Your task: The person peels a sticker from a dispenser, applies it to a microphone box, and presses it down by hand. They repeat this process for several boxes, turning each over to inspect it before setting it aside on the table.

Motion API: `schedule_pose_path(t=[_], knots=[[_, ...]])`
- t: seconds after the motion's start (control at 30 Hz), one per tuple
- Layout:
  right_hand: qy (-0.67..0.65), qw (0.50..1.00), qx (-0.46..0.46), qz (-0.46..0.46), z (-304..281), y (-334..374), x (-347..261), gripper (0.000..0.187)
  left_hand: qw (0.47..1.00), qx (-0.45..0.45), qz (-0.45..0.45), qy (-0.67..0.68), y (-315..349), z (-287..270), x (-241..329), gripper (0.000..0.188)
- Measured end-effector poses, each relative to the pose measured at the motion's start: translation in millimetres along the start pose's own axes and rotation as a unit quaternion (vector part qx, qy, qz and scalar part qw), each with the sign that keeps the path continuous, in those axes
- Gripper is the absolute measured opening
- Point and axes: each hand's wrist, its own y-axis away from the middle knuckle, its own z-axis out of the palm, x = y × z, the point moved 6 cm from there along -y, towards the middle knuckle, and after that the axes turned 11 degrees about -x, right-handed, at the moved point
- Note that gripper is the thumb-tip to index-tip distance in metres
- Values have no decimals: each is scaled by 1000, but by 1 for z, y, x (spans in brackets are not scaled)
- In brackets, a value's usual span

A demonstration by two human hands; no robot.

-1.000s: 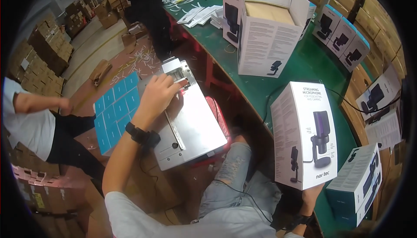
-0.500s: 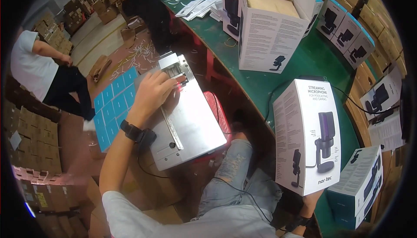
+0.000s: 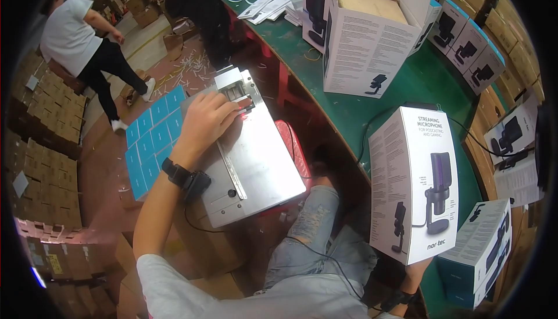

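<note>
My left hand (image 3: 209, 119) lies over the upper end of a flat silver metal machine (image 3: 268, 156), which looks like a label dispenser with rollers. Its fingers are bent together at the roller edge, beside a small red light. Whatever they pinch is too small to make out. At the lower right stands a tall white microphone box (image 3: 415, 191), slightly tilted. My right hand (image 3: 417, 269) grips this box from below; most of its fingers are hidden behind the box.
A green table (image 3: 334, 122) carries a large white box with raised flaps (image 3: 366, 51), a paper pile (image 3: 268, 9) and more microphone boxes (image 3: 482, 249). Blue-topped boxes (image 3: 154, 138) are stacked left of the machine, above a red stool (image 3: 293, 156). A person in a white shirt (image 3: 72, 31) walks at far left.
The person at far left has stepped farther into view, toward the right. My left hand stays at the roller edge, and my right hand still holds the box.
</note>
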Motion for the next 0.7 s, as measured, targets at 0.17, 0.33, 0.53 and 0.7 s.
schedule_pose_path(t=[0.17,0.33,0.53,0.7], knots=[[23,1000,0,-19,-2,2,6,71,999,-11,18,-34,-2,5,1,11],[24,999,5,-26,0,-1,2,71,999,5,43,-3,-4,2,2,13],[-3,1000,17,-19,6,-5,-9,71,998,34,16,56,2,-13,11,15],[-25,999,29,-19,7,-5,-17,70,963,98,-83,236,-10,-28,35,13]])
